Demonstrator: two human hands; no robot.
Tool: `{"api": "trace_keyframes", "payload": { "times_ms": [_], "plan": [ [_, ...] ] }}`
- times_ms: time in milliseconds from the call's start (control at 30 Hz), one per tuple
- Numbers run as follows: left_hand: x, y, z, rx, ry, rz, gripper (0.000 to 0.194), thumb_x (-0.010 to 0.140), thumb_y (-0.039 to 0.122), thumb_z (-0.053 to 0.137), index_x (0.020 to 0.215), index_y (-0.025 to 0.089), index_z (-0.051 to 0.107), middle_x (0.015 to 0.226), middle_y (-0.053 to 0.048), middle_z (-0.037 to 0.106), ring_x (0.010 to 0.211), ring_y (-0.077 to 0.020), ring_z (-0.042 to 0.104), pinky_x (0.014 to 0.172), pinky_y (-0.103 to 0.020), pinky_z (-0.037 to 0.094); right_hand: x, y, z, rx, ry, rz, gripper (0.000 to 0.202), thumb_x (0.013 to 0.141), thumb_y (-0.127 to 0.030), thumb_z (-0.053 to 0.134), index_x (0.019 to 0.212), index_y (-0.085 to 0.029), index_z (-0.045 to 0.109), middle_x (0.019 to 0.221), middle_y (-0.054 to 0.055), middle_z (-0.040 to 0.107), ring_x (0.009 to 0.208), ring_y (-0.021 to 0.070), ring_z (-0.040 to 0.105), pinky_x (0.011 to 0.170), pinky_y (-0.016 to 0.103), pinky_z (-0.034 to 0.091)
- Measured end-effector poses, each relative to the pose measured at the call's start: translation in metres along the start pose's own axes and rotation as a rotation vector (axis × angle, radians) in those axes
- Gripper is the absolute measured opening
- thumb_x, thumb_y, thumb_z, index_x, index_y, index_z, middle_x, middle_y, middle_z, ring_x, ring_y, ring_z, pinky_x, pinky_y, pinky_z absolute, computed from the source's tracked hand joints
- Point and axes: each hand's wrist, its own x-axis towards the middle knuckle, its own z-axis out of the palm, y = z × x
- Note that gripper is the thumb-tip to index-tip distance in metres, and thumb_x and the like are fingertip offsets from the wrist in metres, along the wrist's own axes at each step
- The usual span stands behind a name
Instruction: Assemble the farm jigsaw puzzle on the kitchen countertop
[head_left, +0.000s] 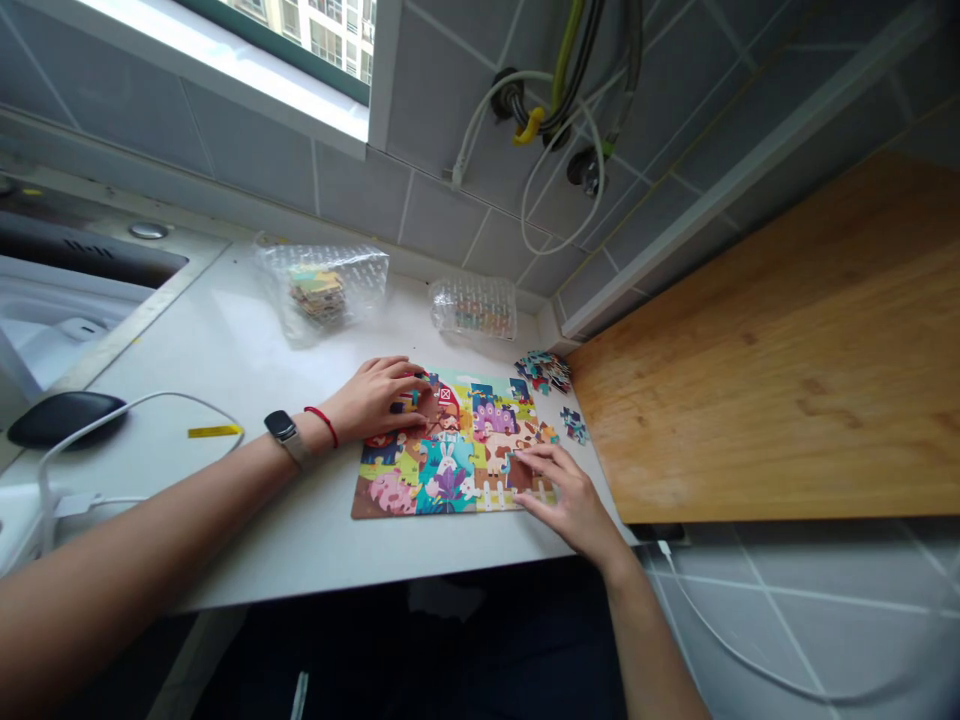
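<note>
A colourful farm-animal jigsaw puzzle [448, 475] lies on the white counter, many of its pieces joined. My left hand [382, 397] rests on its upper left part, by the red barn, fingers spread and curved downward. At the lower right, near the cow and the white fence, my right hand [559, 490] touches the puzzle with thumb and fingers apart. No loose piece can be made out in either hand. Just beyond the puzzle's right side are a pile of loose pieces [545, 371] and a smaller group of pieces [574, 425].
Behind the puzzle lie a clear bag of pieces [319, 290] and a bubble-wrapped bundle [474, 308]. A black mouse-shaped object [66, 419] and a white cable [161, 394] are at the left. A wooden board [765, 370] borders the right side.
</note>
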Motion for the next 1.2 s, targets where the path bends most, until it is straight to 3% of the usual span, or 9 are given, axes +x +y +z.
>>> {"api": "trace_keyframes", "payload": {
  "times_ms": [133, 300, 433, 600, 767, 867, 1000, 1067, 1200],
  "plan": [
    [0.001, 0.001, -0.003, 0.005, -0.015, -0.007, 0.052, 0.090, 0.064, 0.071, 0.126, 0.027, 0.072, 0.139, -0.011, 0.066, 0.135, -0.0364, 0.054, 0.112, -0.057, 0.042, 0.041, -0.014, 0.011, 0.046, 0.073, -0.071, 0.040, 0.090, -0.030, 0.080, 0.129, -0.030, 0.074, 0.127, 0.008, 0.068, 0.123, 0.0260, 0.064, 0.110, 0.046, 0.053],
    [0.001, 0.000, -0.005, 0.022, -0.048, -0.015, 0.053, 0.089, 0.064, 0.072, 0.126, 0.026, 0.072, 0.142, -0.011, 0.065, 0.135, -0.0365, 0.054, 0.112, -0.058, 0.042, 0.108, -0.016, 0.044, -0.079, 0.001, -0.147, 0.035, 0.087, -0.027, 0.084, 0.121, -0.028, 0.079, 0.121, 0.009, 0.068, 0.118, 0.0262, 0.061, 0.107, 0.047, 0.052],
    [0.000, -0.001, -0.007, 0.008, -0.039, -0.019, 0.052, 0.088, 0.063, 0.074, 0.126, 0.027, 0.072, 0.142, -0.011, 0.064, 0.137, -0.0370, 0.052, 0.113, -0.058, 0.042, 0.137, -0.006, 0.058, -0.106, -0.094, -0.193, 0.029, 0.084, -0.033, 0.087, 0.112, -0.028, 0.082, 0.117, 0.008, 0.068, 0.115, 0.0259, 0.060, 0.106, 0.046, 0.050],
    [0.001, -0.001, -0.008, 0.010, -0.044, -0.013, 0.051, 0.089, 0.062, 0.074, 0.127, 0.028, 0.071, 0.143, -0.010, 0.064, 0.137, -0.0354, 0.053, 0.113, -0.057, 0.043, 0.144, 0.003, 0.056, -0.022, -0.126, -0.205, 0.037, 0.079, -0.034, 0.091, 0.115, -0.030, 0.081, 0.114, 0.007, 0.067, 0.115, 0.0262, 0.061, 0.107, 0.047, 0.050],
    [0.001, 0.000, -0.009, 0.019, -0.053, -0.024, 0.049, 0.089, 0.059, 0.075, 0.127, 0.028, 0.071, 0.143, -0.010, 0.064, 0.137, -0.0359, 0.053, 0.112, -0.058, 0.044, 0.147, 0.007, 0.058, 0.039, -0.086, -0.192, 0.054, 0.078, -0.024, 0.091, 0.129, -0.029, 0.075, 0.111, 0.006, 0.066, 0.111, 0.0252, 0.062, 0.102, 0.044, 0.054],
    [0.000, 0.001, -0.009, 0.026, -0.057, -0.026, 0.049, 0.091, 0.059, 0.074, 0.130, 0.029, 0.069, 0.145, -0.010, 0.062, 0.138, -0.0358, 0.052, 0.113, -0.059, 0.043, 0.144, 0.008, 0.061, 0.104, -0.034, -0.139, 0.046, 0.083, -0.025, 0.085, 0.128, -0.028, 0.075, 0.107, 0.005, 0.066, 0.105, 0.0230, 0.065, 0.097, 0.041, 0.055],
    [0.000, 0.002, -0.010, 0.026, -0.061, -0.025, 0.048, 0.093, 0.058, 0.072, 0.132, 0.031, 0.068, 0.146, -0.009, 0.061, 0.139, -0.0354, 0.050, 0.114, -0.060, 0.043, 0.141, 0.010, 0.063, 0.274, 0.080, -0.055, 0.018, 0.094, -0.032, 0.073, 0.107, -0.022, 0.080, 0.095, 0.005, 0.069, 0.090, 0.0203, 0.067, 0.089, 0.037, 0.056],
    [0.000, 0.002, -0.011, 0.027, -0.063, -0.022, 0.048, 0.093, 0.059, 0.071, 0.132, 0.031, 0.067, 0.147, -0.009, 0.061, 0.139, -0.0356, 0.049, 0.113, -0.060, 0.043, 0.140, 0.013, 0.064, 0.400, 0.166, 0.022, 0.018, 0.095, -0.035, 0.069, 0.099, -0.020, 0.079, 0.091, 0.004, 0.070, 0.083, 0.0185, 0.067, 0.081, 0.034, 0.057],
    [-0.001, 0.002, -0.011, 0.024, -0.064, -0.024, 0.048, 0.092, 0.058, 0.072, 0.131, 0.031, 0.067, 0.147, -0.009, 0.061, 0.140, -0.0366, 0.049, 0.113, -0.062, 0.043, 0.141, 0.017, 0.071, 0.679, 0.273, 0.174, 0.044, 0.089, -0.038, 0.073, 0.130, -0.021, 0.067, 0.090, 0.000, 0.068, 0.070, 0.0145, 0.066, 0.066, 0.028, 0.058]
  ]
}}
